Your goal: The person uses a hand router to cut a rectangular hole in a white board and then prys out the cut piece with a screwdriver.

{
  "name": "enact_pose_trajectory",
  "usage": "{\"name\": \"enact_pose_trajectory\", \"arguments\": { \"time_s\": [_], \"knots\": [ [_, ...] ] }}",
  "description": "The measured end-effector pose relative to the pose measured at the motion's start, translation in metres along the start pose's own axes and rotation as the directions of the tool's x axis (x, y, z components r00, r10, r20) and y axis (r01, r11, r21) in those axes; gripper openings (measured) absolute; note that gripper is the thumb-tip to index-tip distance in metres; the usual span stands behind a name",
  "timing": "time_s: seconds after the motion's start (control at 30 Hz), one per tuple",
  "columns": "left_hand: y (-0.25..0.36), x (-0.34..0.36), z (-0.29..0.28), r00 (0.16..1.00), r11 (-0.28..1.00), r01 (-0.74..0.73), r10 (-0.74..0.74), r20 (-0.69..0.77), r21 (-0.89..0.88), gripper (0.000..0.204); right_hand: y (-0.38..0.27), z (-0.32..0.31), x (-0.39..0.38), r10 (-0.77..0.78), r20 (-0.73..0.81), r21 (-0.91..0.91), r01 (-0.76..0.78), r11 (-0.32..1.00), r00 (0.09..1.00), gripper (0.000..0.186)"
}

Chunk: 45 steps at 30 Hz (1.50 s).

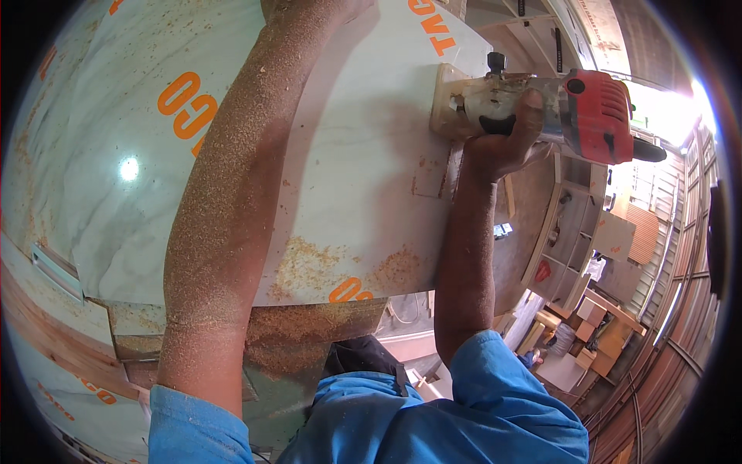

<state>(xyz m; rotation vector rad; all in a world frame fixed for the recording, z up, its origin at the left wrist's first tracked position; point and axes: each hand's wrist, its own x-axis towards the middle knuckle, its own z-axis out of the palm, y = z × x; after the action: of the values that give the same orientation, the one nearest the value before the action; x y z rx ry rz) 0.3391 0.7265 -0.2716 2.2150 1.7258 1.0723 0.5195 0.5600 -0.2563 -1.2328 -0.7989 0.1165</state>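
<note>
My right hand (508, 145) is wrapped round a trim router (599, 116) with a red motor housing and a silver body. The router's pale square base (447, 102) rests at the right edge of a white marble-patterned panel (363, 170) with orange lettering. My left arm, coated in sawdust, reaches across the panel to the far side. Only a part of my left hand (313, 8) shows at the top edge, and its fingers are hidden. Between my forearms, sawdust (309, 267) lies heaped near the panel's front edge. A small rectangular outline (433, 176) shows near the panel's right side.
A brown board (514, 263) with a small shiny object (503, 230) on it lies to the right. Beyond it stand open cabinet frames (568, 232) and stacked wood offcuts (595, 332). Left of my left arm a metal recessed pull (58, 271) shows at the panel's edge.
</note>
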Motion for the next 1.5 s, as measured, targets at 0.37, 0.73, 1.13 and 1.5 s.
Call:
{"name": "enact_pose_trajectory", "arguments": {
  "time_s": [0.37,0.73,1.13,1.5],
  "knots": [
    [0.013,-0.008,-0.006,0.997,0.999,0.016,-0.019,-0.071,-0.051,0.046,0.004,-0.027,0.034,-0.558,0.485,-0.463,0.74,0.489,0.673,0.038],
    [-0.01,0.0,0.014,0.997,0.995,-0.058,0.054,0.049,0.081,0.065,-0.019,-0.028,0.037,-0.038,0.049,0.017,0.037,0.999,0.998,0.037],
    [-0.003,-0.001,0.011,0.995,0.995,-0.096,0.096,0.029,0.018,0.059,-0.012,-0.025,0.04,-0.181,0.128,-0.129,0.197,0.972,0.975,0.034],
    [0.066,-0.039,-0.003,0.769,0.728,-0.181,0.524,0.366,-0.662,0.087,-0.008,-0.024,0.035,-0.146,0.126,-0.095,0.158,0.983,0.981,0.034]
  ]
}}
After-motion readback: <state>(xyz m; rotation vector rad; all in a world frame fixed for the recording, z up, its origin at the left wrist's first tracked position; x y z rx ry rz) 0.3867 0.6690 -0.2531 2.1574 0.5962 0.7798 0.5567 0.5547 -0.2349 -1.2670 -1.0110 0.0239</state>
